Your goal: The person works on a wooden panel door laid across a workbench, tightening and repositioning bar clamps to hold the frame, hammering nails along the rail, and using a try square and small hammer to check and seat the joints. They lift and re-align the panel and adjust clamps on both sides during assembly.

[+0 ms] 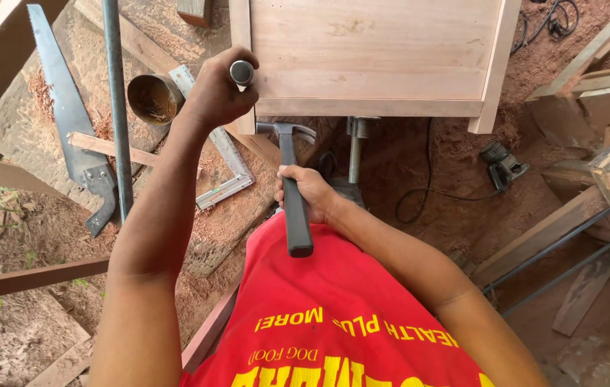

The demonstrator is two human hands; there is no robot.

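Left hand (219, 89): fist closed around a metal rod (242, 72), only the rod's round grey end showing above the fingers; the rod stands against the corner of a pale wooden cabinet (373, 57) at 12 o'clock.

Right hand (310, 192): wrapped tight around the black handle of a claw hammer (292, 183), head pointing to 12 o'clock, just below the cabinet's lower edge; handle end over the red shirt (333, 315).

Hand saw (68, 122): at 10 o'clock, lying on a sawdust-covered board.

Rusty tin can (154, 98): just beside the left wrist, at 11 o'clock, open mouth showing.

Metal square (222, 154): under the left forearm, flat on the board.

Power tool (502, 165): at 2 o'clock on the sawdust, black cable looping towards the centre.
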